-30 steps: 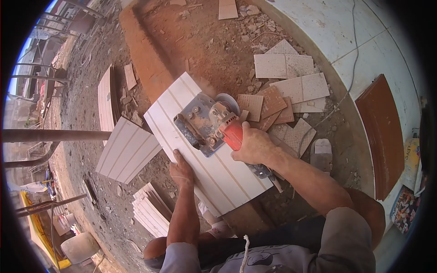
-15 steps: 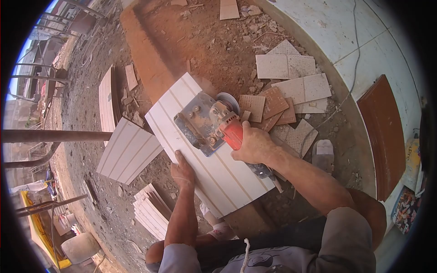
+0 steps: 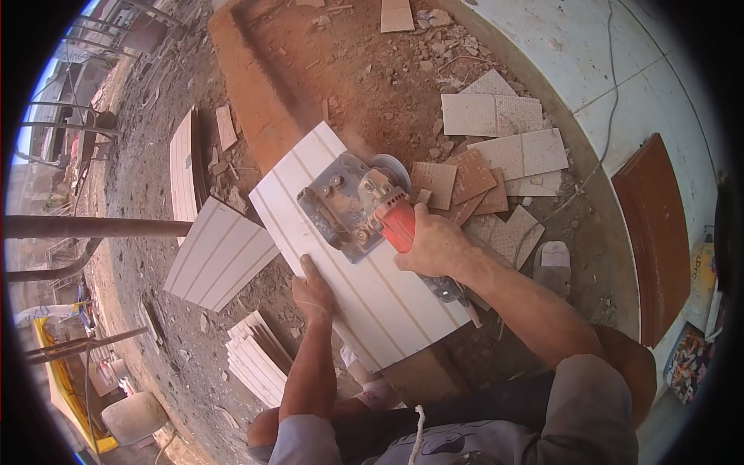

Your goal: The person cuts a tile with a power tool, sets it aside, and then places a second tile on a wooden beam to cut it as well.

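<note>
My right hand (image 3: 435,242) is wrapped round the red body of a power cutter (image 3: 397,225). The cutter's dusty metal base plate lies on a white tile (image 3: 372,291) with tan stripes, and its round disc (image 3: 391,172) is at the tile's right edge, with faint dust beyond. My left hand (image 3: 313,293) grips the tile's left edge, thumb on top; its other fingers are hidden under the tile. Left of the tile lies another striped tile (image 3: 221,254). A stack of striped tiles (image 3: 258,358) stands below it.
Cut tile pieces (image 3: 492,115) and brown pieces (image 3: 470,175) lie on the dirt to the right. Brown tiles (image 3: 652,240) are stacked on the pale floor (image 3: 566,62), where a cable (image 3: 607,128) runs. A metal bar (image 3: 93,229) reaches in from the left.
The view has shifted slightly. Both hands, the cutter and the striped tile keep nearly the same positions relative to one another.
</note>
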A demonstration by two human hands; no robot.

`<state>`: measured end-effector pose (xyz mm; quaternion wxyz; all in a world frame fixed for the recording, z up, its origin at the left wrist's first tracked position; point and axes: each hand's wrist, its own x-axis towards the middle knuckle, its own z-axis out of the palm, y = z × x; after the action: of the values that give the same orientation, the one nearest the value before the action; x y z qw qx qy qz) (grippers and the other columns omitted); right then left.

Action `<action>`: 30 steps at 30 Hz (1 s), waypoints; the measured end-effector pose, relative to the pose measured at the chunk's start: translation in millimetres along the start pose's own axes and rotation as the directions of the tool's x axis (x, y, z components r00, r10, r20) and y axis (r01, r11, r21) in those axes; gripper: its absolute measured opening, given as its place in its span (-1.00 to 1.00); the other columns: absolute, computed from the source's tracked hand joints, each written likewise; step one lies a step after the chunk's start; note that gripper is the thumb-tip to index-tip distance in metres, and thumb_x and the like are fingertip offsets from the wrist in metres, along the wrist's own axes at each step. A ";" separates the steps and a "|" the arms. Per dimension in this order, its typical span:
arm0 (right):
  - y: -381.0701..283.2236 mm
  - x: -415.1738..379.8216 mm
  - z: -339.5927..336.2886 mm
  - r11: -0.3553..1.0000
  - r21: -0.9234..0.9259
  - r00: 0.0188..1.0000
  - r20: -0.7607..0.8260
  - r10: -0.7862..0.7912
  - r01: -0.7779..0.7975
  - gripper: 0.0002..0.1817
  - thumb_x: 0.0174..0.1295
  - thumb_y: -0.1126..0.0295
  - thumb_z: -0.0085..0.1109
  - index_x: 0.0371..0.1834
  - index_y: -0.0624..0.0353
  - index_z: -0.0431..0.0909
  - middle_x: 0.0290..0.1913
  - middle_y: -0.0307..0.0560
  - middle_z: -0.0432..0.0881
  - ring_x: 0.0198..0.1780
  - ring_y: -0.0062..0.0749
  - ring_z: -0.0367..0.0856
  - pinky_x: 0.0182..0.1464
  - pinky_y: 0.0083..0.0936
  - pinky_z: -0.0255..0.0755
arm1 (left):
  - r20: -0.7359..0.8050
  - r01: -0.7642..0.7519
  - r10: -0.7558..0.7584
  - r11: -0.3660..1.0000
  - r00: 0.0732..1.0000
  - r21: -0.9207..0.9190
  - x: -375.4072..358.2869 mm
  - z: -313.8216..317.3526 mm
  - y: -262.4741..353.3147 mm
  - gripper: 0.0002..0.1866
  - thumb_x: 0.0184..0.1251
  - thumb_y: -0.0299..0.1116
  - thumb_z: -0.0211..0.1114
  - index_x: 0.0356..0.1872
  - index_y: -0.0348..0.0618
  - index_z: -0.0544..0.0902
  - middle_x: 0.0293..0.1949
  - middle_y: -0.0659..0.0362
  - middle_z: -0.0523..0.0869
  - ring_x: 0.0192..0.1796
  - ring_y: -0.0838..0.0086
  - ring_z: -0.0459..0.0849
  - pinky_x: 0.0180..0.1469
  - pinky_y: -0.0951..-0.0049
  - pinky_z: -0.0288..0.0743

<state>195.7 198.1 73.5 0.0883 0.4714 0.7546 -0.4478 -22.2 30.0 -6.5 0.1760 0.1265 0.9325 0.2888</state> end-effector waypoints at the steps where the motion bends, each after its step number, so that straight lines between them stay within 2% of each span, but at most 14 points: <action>1: 0.0 1.6 0.6 1.000 -0.005 1.000 -0.002 0.004 -0.004 -0.26 -0.10 0.17 0.36 0.06 0.46 0.28 -0.09 0.35 0.64 0.00 0.11 0.68 0.09 -0.19 0.55 | -0.002 0.008 -0.008 1.000 1.000 -0.009 -1.8 -0.7 2.9 -0.18 0.40 0.32 0.01 -0.20 -0.49 0.68 -0.26 -0.24 0.75 -0.12 -0.02 0.74 -0.02 0.11 0.51; 12: -3.9 10.2 1.0 0.999 -0.034 1.000 -0.010 0.014 -0.015 -0.24 -0.12 0.16 0.37 0.07 0.45 0.28 -0.06 0.33 0.64 0.03 0.09 0.68 0.11 -0.22 0.54 | 0.015 -0.018 0.019 0.997 1.000 -0.076 -6.4 -4.0 8.3 -0.22 0.43 0.28 0.04 -0.18 -0.48 0.68 -0.26 -0.18 0.76 -0.12 0.07 0.75 -0.02 0.17 0.53; 18: -9.4 12.4 -5.7 0.999 -0.023 0.999 0.021 0.028 -0.027 -0.21 -0.12 0.14 0.38 0.10 0.46 0.27 -0.04 0.33 0.63 0.05 0.07 0.67 0.13 -0.23 0.53 | 0.030 0.026 -0.026 1.000 0.999 -0.002 -6.1 -7.3 14.0 -0.21 0.44 0.26 0.05 -0.17 -0.52 0.66 -0.24 -0.19 0.76 -0.10 0.07 0.76 -0.01 0.17 0.53; 20: -9.2 13.8 -5.9 1.000 -0.008 1.000 0.007 -0.001 0.001 -0.16 -0.10 0.10 0.43 0.08 0.54 0.26 -0.09 0.42 0.62 0.01 0.18 0.67 0.12 -0.18 0.54 | 0.003 -0.001 0.001 1.000 1.000 -0.013 -8.8 -7.6 16.7 -0.21 0.44 0.26 0.04 -0.17 -0.53 0.66 -0.23 -0.23 0.76 -0.09 0.02 0.75 0.00 0.14 0.53; 23: -12.0 15.6 -7.8 1.000 -0.016 1.000 0.011 0.008 -0.008 -0.17 -0.10 0.10 0.43 0.08 0.52 0.26 -0.09 0.40 0.62 0.01 0.18 0.66 0.12 -0.18 0.54 | -0.006 0.014 -0.014 0.998 1.000 0.063 -2.8 -6.1 10.3 -0.20 0.43 0.27 0.02 -0.17 -0.53 0.67 -0.22 -0.27 0.75 -0.08 -0.04 0.74 0.01 0.11 0.52; 30: -15.9 22.5 -9.0 1.000 -0.006 1.000 0.014 0.017 -0.017 -0.16 -0.13 0.11 0.43 0.09 0.51 0.27 -0.04 0.43 0.59 0.05 0.18 0.64 0.15 -0.16 0.52 | -0.009 0.002 -0.002 0.999 1.000 0.034 -5.5 -7.5 14.1 -0.18 0.42 0.30 0.01 -0.19 -0.53 0.66 -0.23 -0.28 0.74 -0.08 -0.06 0.74 0.01 0.09 0.52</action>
<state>173.5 216.7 75.7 0.0987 0.4745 0.7513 -0.4479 -18.3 35.7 8.9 0.1700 0.1271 0.9382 0.2733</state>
